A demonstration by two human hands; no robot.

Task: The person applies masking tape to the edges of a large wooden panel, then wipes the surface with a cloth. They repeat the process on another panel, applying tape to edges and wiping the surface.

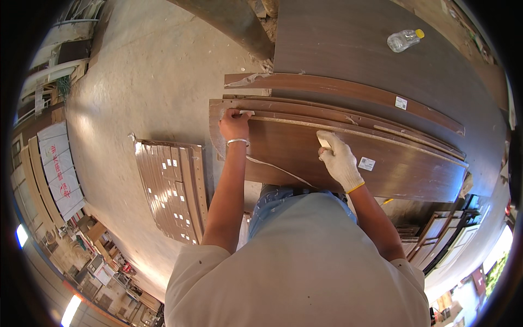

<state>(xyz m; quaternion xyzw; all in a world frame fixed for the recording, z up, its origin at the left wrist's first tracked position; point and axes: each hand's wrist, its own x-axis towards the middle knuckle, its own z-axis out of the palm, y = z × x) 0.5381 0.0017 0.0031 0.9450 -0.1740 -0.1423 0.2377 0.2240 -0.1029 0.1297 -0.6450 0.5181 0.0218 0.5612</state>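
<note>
A long brown panel (283, 143) lies in front of me, with a raw pale edge along its far side. My left hand (234, 126), bare with a white band at the wrist, is closed at the panel's far left corner, its fingertips on a small pale piece (247, 113). My right hand (341, 158), in a white knitted glove, is closed around a small cream-coloured block (324, 141) over the middle of the panel. A loose strip of clear film (280, 168) trails across the panel's near left part. A white label (366, 163) sits right of the glove.
Beyond the panel lie narrow brown boards (332, 87) on a large dark sheet (348, 38). A clear bottle with a yellow cap (403, 41) lies on that sheet. Stacked, labelled brown panels (169, 185) rest at left. A thick post (231, 24) stands at the far side.
</note>
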